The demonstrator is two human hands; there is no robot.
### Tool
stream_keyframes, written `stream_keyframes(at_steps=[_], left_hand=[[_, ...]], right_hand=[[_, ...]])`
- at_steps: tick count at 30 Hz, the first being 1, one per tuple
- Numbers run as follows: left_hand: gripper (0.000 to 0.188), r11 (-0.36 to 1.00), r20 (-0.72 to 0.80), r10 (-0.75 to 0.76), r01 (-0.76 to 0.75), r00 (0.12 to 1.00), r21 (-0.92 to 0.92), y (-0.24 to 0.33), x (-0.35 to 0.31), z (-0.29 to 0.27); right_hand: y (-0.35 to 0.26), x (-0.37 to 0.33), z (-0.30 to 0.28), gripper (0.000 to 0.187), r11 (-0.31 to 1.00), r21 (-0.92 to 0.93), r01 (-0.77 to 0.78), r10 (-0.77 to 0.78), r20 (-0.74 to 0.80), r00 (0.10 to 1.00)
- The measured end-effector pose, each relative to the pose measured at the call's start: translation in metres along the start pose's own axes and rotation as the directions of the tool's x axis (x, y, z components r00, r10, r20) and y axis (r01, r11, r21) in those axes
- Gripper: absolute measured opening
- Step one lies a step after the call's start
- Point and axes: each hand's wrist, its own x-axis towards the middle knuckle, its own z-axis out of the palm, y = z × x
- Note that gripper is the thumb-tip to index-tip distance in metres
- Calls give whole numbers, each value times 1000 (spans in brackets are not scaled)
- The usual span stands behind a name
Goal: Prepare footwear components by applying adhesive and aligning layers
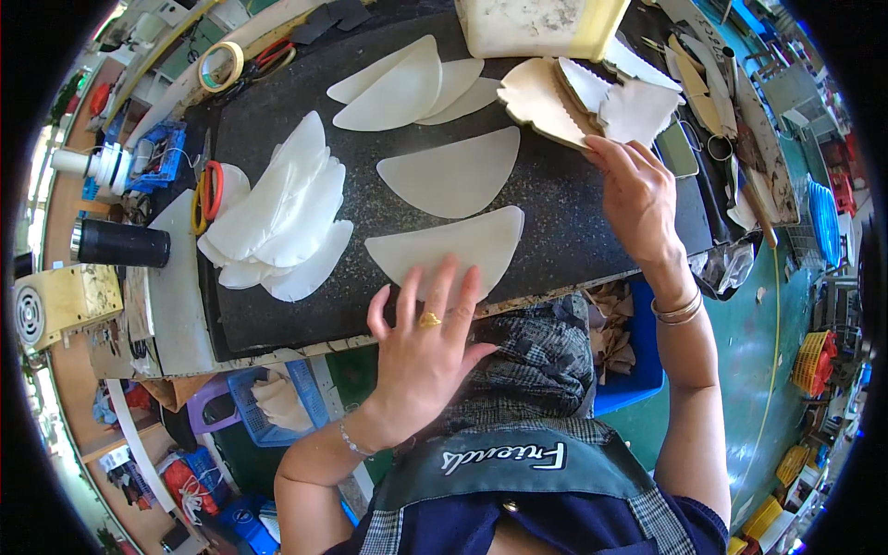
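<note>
My left hand (407,356) has its fingers spread, their tips lying on the near edge of a translucent white half-moon sheet (453,242). A second half-moon sheet (453,176) lies just beyond it. My right hand (640,199) pinches the near edge of a beige zigzag-edged piece (546,97), at a pile of such pieces on the table's right side. White zigzag-edged pieces (638,111) lie on that pile. How many layers the right fingers hold is hidden. To the left is a fanned stack of white sheets (282,203); several more half-moon sheets (398,88) overlap at the back.
A whitish glue-stained tub (541,28) stands at the back of the dark tabletop (361,194). Red-handled scissors (211,190), a black flask (120,243) and a tape roll (220,67) are on the left. Below the table's front edge is a blue bin (643,370).
</note>
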Motion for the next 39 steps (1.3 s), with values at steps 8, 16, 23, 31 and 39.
stream_keyframes(at_steps=[8,16,23,31,39], left_hand=[[43,980,-258,33,-82,966,-183,-7,9,-13],[22,-304,-23,-375,-146,927,-941,-1,45,-23],[79,645,-581,-416,-223,699,-731,7,43,-35],[32,786,-376,72,-284,924,-549,22,14,-81],[19,378,-179,30,-177,983,-909,1,32,-68]], right_hand=[[0,-6,-7,16,977,195,-89,84,31,996],[-80,-23,-67,9,394,778,-489,162,465,871],[-109,-26,-85,2,223,842,-492,162,466,870],[-111,-26,-88,16,349,917,-195,9,205,979],[-111,-30,-71,15,266,941,-211,4,218,976]])
